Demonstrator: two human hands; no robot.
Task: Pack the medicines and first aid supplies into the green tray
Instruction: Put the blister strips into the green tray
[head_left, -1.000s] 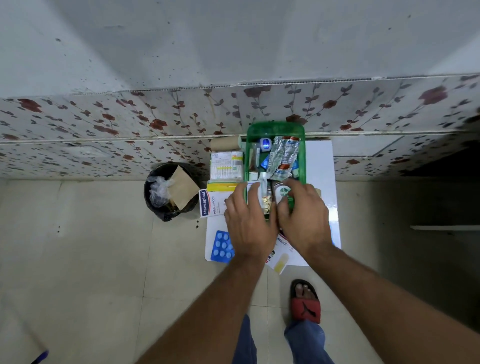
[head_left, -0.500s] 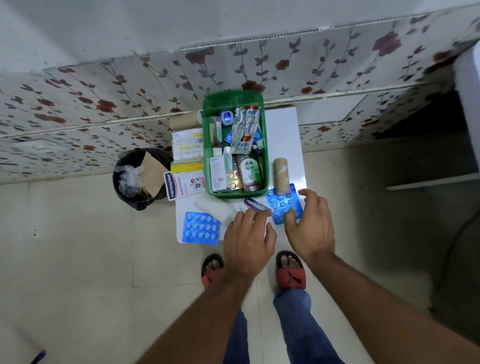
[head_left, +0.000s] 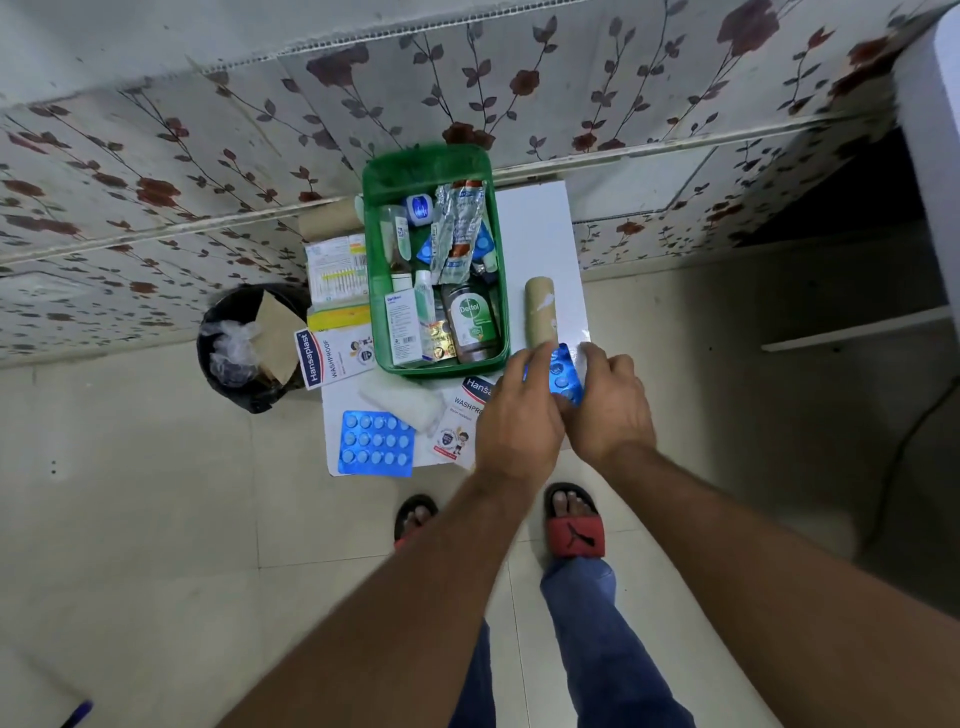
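The green tray (head_left: 375, 249) stands on a small white table (head_left: 535, 228) against the wall, holding a Dettol bottle (head_left: 470, 325), a white box, small bottles and foil strips. Just in front of its right corner, my left hand (head_left: 517, 415) and my right hand (head_left: 610, 400) both grip a blue blister pack (head_left: 561, 374), lifted and tilted between them. A brown bandage roll (head_left: 540, 309) lies right of the tray. A second blue blister pack (head_left: 376, 441), cotton gauze (head_left: 405, 402) and a Hansaplast packet (head_left: 465, 410) lie at the table's front.
Left of the tray are another Hansaplast box (head_left: 335, 356), a yellow box, a white carton (head_left: 337, 270) and a cardboard roll (head_left: 330, 221). A black waste bin (head_left: 249, 348) stands on the floor at the left. My sandalled feet (head_left: 574, 525) are below the table.
Both hands left the tray and drew back to the table's front right. The blue blister pack that lay flat there is now held up between both hands.
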